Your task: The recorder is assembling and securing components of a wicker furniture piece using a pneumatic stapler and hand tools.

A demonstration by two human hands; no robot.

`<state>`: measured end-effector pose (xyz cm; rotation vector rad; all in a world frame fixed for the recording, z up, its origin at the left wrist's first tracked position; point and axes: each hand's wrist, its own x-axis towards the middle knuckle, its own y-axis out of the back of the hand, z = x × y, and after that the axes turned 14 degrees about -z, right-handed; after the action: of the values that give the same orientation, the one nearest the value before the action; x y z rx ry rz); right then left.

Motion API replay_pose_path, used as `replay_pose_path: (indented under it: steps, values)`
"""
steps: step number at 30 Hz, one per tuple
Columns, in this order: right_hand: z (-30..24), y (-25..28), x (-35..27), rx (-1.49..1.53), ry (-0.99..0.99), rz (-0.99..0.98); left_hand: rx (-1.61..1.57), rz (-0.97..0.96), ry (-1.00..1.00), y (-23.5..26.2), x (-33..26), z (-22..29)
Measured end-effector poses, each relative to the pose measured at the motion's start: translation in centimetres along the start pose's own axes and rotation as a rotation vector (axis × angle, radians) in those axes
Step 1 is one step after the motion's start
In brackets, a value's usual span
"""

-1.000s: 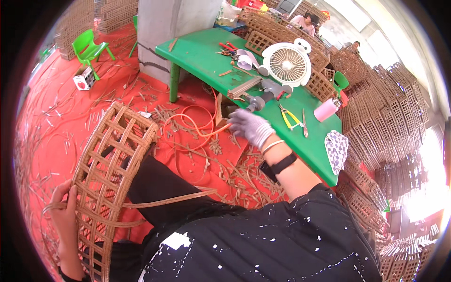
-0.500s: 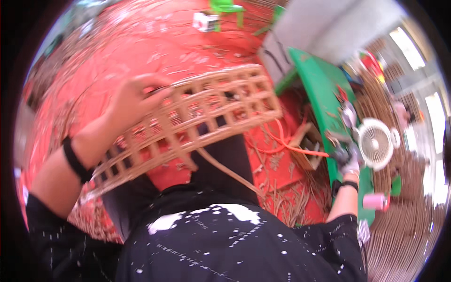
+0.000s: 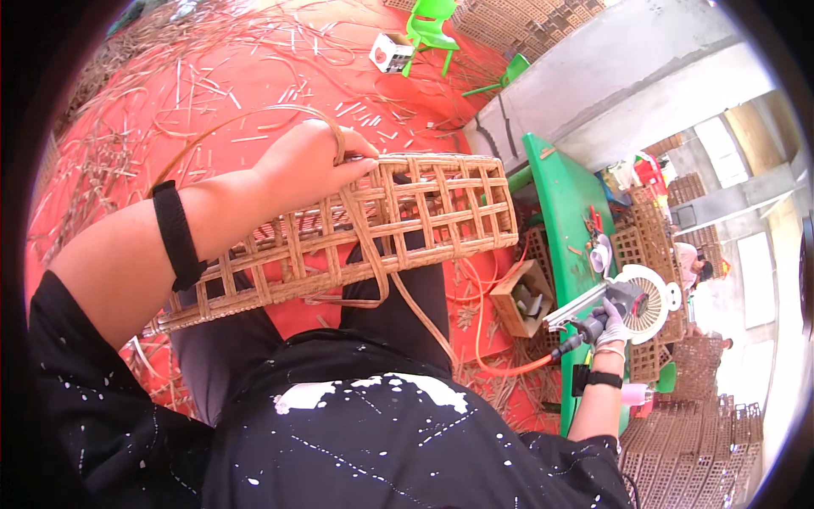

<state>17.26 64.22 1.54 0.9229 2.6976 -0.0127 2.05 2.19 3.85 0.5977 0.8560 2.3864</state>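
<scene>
An openwork woven rattan basket (image 3: 428,204) lies tilted across my thighs. At its upper rim is my left hand (image 3: 318,157), its fingers closed on a rattan strip (image 3: 363,237) that runs down the lattice and bends back near the lower edge. A second loose strip (image 3: 420,318) hangs down over my leg. To the right, my right hand (image 3: 610,329), in a light glove with dark fingers, grips a grey and black air stapler (image 3: 623,297) beside the green table. An orange air hose (image 3: 513,371) runs from the stapler's handle.
The green table (image 3: 555,195) carries pliers (image 3: 593,220) and a white fan (image 3: 649,301). Below it stands an open cardboard box (image 3: 521,297). Rattan scraps litter the red floor covering (image 3: 246,110). Stacked baskets (image 3: 695,441) and another person (image 3: 688,263) are at right.
My right hand has lifted the stapler off the table toward me, drawing the hose along. My left hand has shifted right along the rim, and a strip now arcs over it.
</scene>
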Motion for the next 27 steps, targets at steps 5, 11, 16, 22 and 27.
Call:
replay_pose_path:
  steps: [5, 11, 16, 22, 27]
  values:
    - [-9.2, -11.9, -12.9, -0.256, 0.183, -0.333, 0.028, -0.018, 0.026, -0.2, 0.4, -0.3]
    - [-14.1, -25.6, -22.3, -0.641, 0.192, -0.855, 0.072, -0.059, 0.121, 0.5, -0.7, 0.2]
    - [-13.5, -31.3, -24.2, -0.806, 0.136, -1.059, 0.016, -0.109, 0.117, 0.1, -0.2, -0.1]
    - [-12.3, -33.1, -23.9, -0.81, 0.065, -1.105, 0.108, -0.131, 0.097, 0.5, -0.2, 0.5]
    - [-12.0, -33.6, -24.2, -0.823, 0.079, -1.102, 0.026, -0.085, 0.092, 0.7, -0.3, -0.1]
